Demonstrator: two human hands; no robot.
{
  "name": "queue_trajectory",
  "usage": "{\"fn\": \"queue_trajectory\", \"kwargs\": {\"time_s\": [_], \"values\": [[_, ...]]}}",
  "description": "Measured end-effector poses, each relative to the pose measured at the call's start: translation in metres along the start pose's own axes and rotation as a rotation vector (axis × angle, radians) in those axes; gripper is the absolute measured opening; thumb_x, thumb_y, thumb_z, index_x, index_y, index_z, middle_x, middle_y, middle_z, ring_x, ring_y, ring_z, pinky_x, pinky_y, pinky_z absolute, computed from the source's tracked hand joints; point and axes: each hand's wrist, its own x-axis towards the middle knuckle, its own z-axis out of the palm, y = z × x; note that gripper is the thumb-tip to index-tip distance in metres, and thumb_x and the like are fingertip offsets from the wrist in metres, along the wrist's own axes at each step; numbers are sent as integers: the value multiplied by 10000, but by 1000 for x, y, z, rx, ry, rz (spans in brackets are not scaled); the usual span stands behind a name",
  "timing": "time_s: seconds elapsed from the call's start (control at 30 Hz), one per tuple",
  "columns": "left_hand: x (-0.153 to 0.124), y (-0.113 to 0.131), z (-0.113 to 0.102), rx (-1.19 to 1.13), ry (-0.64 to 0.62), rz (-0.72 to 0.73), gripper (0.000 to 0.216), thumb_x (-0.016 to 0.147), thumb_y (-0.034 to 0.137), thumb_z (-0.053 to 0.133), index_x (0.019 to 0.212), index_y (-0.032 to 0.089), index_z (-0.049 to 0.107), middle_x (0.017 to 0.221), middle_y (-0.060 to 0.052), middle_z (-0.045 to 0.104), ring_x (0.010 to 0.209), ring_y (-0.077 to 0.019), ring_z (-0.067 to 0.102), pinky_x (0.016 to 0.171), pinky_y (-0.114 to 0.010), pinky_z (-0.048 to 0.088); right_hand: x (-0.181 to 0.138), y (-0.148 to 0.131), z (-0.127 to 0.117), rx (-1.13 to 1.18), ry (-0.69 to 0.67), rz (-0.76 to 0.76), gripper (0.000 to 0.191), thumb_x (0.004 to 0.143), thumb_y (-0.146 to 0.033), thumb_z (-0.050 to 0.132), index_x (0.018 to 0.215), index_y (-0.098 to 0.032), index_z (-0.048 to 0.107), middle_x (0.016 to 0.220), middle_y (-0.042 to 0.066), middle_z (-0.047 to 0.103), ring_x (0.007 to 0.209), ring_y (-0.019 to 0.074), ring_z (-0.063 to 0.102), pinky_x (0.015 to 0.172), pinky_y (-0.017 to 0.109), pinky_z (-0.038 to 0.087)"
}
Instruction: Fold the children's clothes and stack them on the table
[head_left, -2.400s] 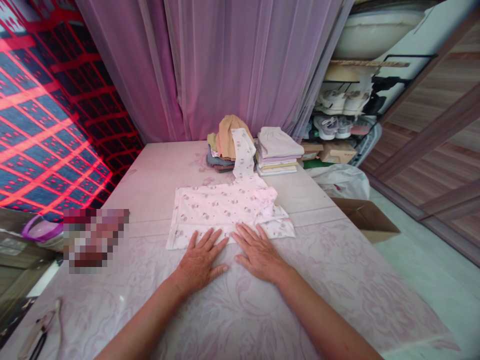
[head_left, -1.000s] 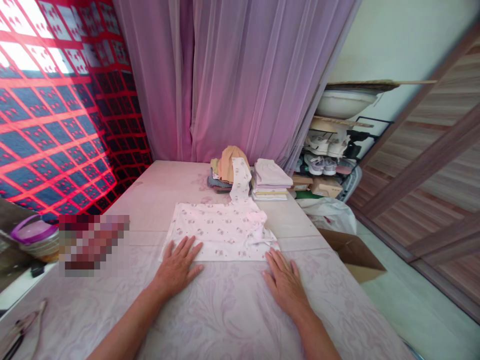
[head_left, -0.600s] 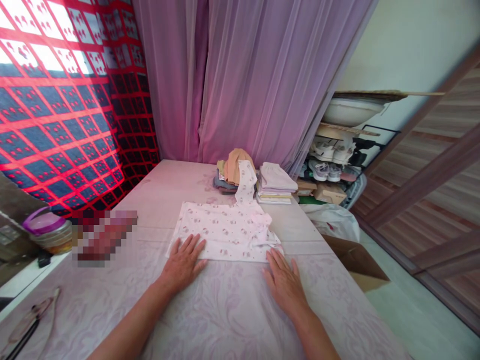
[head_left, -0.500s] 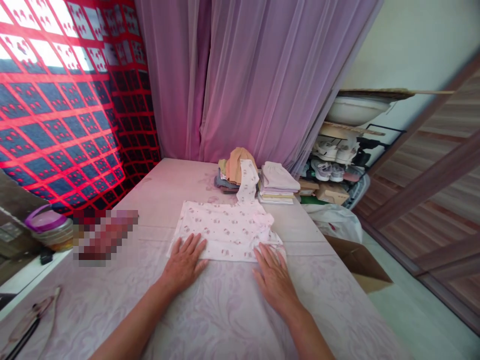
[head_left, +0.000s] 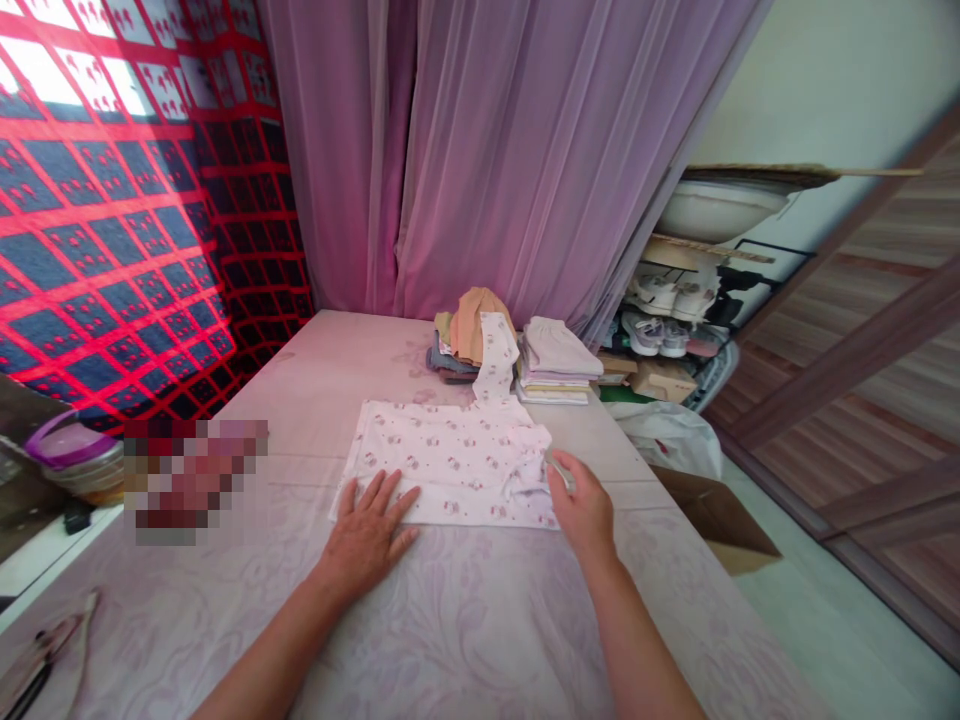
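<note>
A pale pink printed shirt (head_left: 442, 455) lies folded lengthwise on the bed, its collar end at the right and one sleeve (head_left: 496, 360) stretched away toward the piled clothes. My left hand (head_left: 367, 535) rests flat on its near left part, fingers spread. At the collar end, my right hand (head_left: 585, 503) has its fingers closed in a pinch on the shirt's edge. The fabric there is bunched, and the fingertips are partly hidden.
Behind the shirt stand a mixed pile of clothes (head_left: 469, 335) and a neat stack of folded clothes (head_left: 559, 355). A cardboard box (head_left: 712, 520) and a shoe rack (head_left: 664, 300) are at the right. A purple-lidded container (head_left: 75, 455) sits at the left, near a blurred-out item.
My right hand has gone from lying flat on the shirt to pinching its right end, lifting and bunching the fabric slightly. The left hand stays on the cloth.
</note>
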Motion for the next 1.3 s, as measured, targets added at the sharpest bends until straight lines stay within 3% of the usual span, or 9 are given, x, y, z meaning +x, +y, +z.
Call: {"fn": "queue_trajectory", "kwargs": {"time_s": [0.07,0.2,0.33,0.47,0.67,0.83,1.0,1.13,1.3], "values": [[0,0,0,-1,8,-1,536,905,563,351,1387,343,432,1499,-84,358,1383,-310,296,1094,-580,152,31,3,4,-41,-3,150,465,778,-449,554,1137,-162,624,1152,138,656,1006,265,607,804,357,490],[-1,-4,4,-2,36,17,531,906,550,352,1382,332,444,1491,-85,371,1374,-305,316,1093,-567,181,51,-8,22,-24,-127,192,271,758,-345,558,894,-148,685,786,69,705,700,205,621,670,310,478],[-2,-9,8,3,75,43,517,907,537,362,1366,324,467,1481,-78,390,1361,-291,345,1095,-540,213,4,-40,30,-10,-127,-204,189,802,-244,509,891,-196,669,907,55,699,821,183,610,777,304,437],[-2,-10,8,3,92,49,505,898,521,388,1337,301,506,1464,-81,418,1352,-295,356,1095,-538,225,-46,-56,16,17,-274,-570,197,870,-277,513,743,-204,645,689,12,651,697,135,575,761,280,393],[9,7,-12,-30,59,60,434,875,367,445,1279,250,550,1426,-95,465,1319,-305,396,1084,-551,250,-39,-11,-17,-57,13,-175,310,908,-308,416,697,-204,619,685,46,655,691,154,592,714,274,427],[40,54,-41,-165,69,66,328,885,416,455,1112,226,597,1137,-85,641,1045,-238,586,923,-400,434,-36,23,-15,-4,-50,-136,359,767,-340,543,1086,-188,610,1074,98,667,1000,231,603,889,375,466],[79,91,-36,-187,-88,-81,420,815,512,547,1073,181,563,980,-98,671,954,-260,614,817,-364,453,-44,32,1,-56,-60,-4,385,758,-327,536,1101,-175,625,1008,88,688,933,228,624,863,387,473],[101,88,-31,-356,-138,-233,202,780,329,598,945,211,605,903,-70,692,902,-244,634,782,-341,451,-40,36,4,-39,-88,28,294,782,-277,473,959,-207,696,913,59,701,857,196,628,823,335,471],[133,73,-57,-555,-62,-290,124,831,277,527,909,219,604,864,-30,679,733,-173,652,670,-278,463,-37,39,2,-60,-49,161,284,785,-286,453,870,-220,715,854,50,695,787,188,614,740,298,459]]}}
